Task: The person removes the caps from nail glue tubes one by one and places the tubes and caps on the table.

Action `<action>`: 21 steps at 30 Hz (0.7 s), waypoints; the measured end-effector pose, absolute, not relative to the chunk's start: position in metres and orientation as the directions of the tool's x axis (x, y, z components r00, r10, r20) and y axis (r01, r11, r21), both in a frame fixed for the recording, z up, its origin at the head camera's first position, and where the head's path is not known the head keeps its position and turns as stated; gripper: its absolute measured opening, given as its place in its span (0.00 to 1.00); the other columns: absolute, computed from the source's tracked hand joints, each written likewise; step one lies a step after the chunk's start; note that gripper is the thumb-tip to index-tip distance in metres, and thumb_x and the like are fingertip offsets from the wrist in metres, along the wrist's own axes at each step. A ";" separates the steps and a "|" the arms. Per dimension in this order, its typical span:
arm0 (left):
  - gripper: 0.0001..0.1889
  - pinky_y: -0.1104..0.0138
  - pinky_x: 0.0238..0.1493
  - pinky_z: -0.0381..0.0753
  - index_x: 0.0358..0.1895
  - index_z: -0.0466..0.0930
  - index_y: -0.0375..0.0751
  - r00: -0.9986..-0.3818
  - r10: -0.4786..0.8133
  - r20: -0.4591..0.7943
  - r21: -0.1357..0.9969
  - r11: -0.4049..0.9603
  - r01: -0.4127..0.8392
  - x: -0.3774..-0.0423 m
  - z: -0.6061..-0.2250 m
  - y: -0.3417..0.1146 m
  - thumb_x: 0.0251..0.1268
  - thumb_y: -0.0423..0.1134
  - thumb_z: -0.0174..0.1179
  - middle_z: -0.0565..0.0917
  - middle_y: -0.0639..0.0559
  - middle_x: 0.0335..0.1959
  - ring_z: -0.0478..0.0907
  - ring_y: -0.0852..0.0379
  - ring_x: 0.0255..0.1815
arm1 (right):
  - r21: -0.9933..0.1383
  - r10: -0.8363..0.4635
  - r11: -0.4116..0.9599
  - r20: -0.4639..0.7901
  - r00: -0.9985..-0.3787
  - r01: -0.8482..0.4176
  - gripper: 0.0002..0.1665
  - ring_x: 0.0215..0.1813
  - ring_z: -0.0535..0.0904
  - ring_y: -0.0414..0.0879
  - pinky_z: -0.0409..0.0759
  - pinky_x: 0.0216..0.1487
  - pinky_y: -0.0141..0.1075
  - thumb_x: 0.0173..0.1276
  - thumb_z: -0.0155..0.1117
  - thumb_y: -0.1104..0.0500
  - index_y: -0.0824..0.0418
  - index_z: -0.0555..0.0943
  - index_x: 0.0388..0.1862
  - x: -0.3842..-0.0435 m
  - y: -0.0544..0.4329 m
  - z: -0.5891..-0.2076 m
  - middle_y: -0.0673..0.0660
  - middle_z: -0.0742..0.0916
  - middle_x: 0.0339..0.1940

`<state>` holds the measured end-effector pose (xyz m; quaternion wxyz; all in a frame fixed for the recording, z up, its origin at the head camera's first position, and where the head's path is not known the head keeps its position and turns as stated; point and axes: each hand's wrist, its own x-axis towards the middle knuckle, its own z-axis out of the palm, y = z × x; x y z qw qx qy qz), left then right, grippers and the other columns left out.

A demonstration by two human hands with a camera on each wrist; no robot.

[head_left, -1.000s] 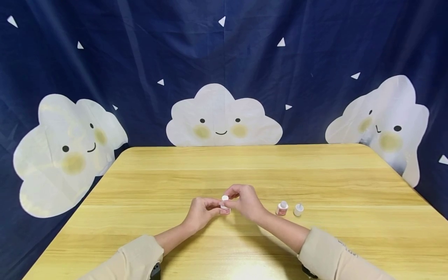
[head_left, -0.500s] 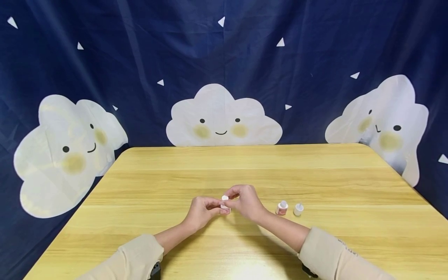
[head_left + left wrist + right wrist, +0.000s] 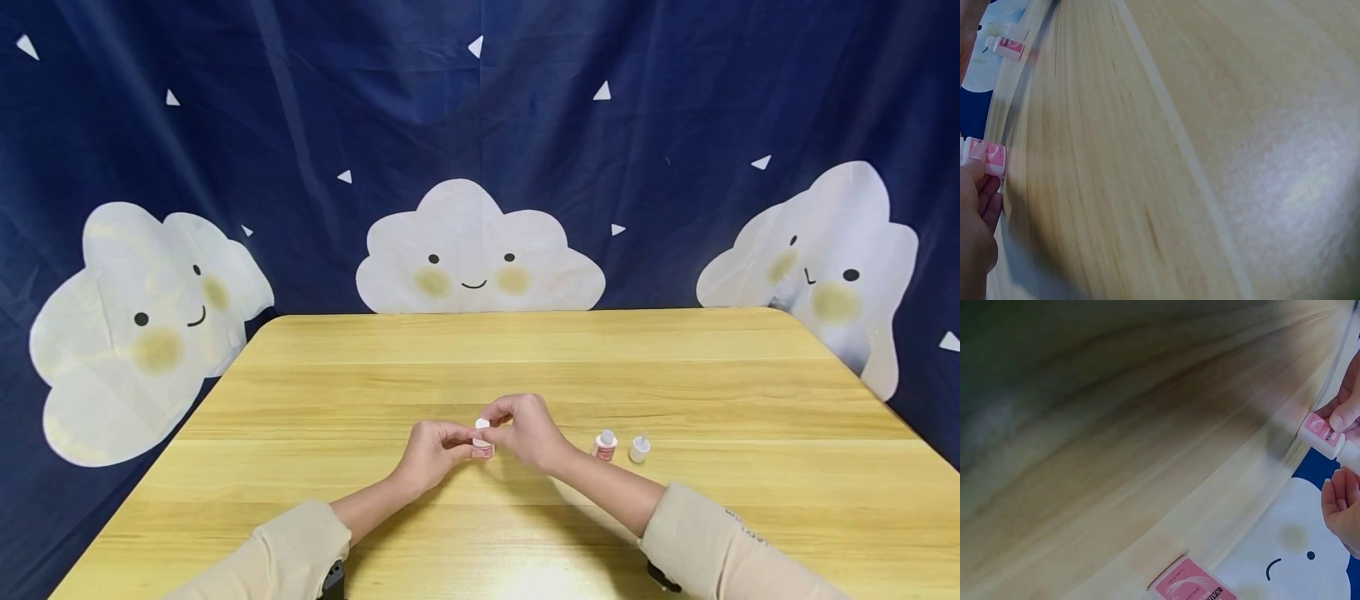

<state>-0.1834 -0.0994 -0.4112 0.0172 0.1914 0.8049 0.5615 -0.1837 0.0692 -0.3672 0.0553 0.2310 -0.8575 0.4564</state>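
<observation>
A small white bottle (image 3: 483, 452) with a pink label stands upright at the middle of the table, between the two hands. My left hand (image 3: 429, 458) grips its body from the left, thumb over the label in the left wrist view. From above, my right hand (image 3: 531, 435) pinches the bottle's white cap (image 3: 482, 424) between thumb and fingers. Seen from the right wrist, the cap (image 3: 1350, 455) sits at the neck of the bottle (image 3: 1321, 434), whose label carries small print. The fingers partly hide the cap and label.
To the right stands a second pink-labelled bottle (image 3: 603, 450) with its pale nozzle exposed. Next to it a white cap (image 3: 640, 451) lies with its open side up and a thin stem rising from it. Behind the wooden table (image 3: 525, 342) hangs a dark blue cloud-print curtain (image 3: 480, 100).
</observation>
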 end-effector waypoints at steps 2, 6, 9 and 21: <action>0.09 0.76 0.34 0.83 0.34 0.86 0.34 -0.925 0.332 0.184 0.909 0.300 0.288 -0.184 -0.411 -0.100 0.48 0.33 0.68 0.87 0.41 0.34 0.85 0.52 0.34 | -0.754 -0.352 0.477 0.306 -0.885 -0.451 0.03 0.31 0.81 0.40 0.79 0.34 0.24 0.52 0.71 0.67 0.66 0.85 0.27 -0.184 0.069 -0.367 0.56 0.87 0.26; 0.09 0.75 0.35 0.83 0.35 0.86 0.33 -0.919 0.347 0.190 0.905 0.302 0.301 -0.184 -0.411 -0.100 0.49 0.34 0.68 0.87 0.40 0.34 0.86 0.51 0.34 | -0.746 -0.372 0.471 0.315 -0.873 -0.470 0.03 0.30 0.81 0.40 0.80 0.34 0.24 0.53 0.70 0.67 0.66 0.85 0.27 -0.184 0.070 -0.366 0.57 0.88 0.26; 0.09 0.74 0.35 0.84 0.35 0.85 0.32 -0.911 0.360 0.203 0.903 0.291 0.316 -0.184 -0.412 -0.101 0.50 0.33 0.67 0.86 0.39 0.34 0.86 0.50 0.34 | -0.741 -0.389 0.465 0.320 -0.864 -0.484 0.03 0.31 0.81 0.40 0.82 0.34 0.28 0.53 0.70 0.68 0.67 0.84 0.27 -0.184 0.071 -0.366 0.57 0.88 0.27; 0.09 0.76 0.34 0.83 0.34 0.86 0.33 -0.906 0.367 0.212 0.894 0.301 0.332 -0.185 -0.413 -0.102 0.49 0.34 0.68 0.87 0.40 0.32 0.85 0.55 0.32 | -0.709 -0.462 0.476 0.303 -0.833 -0.521 0.02 0.34 0.82 0.41 0.82 0.36 0.33 0.57 0.67 0.67 0.65 0.85 0.30 -0.185 0.074 -0.364 0.57 0.88 0.31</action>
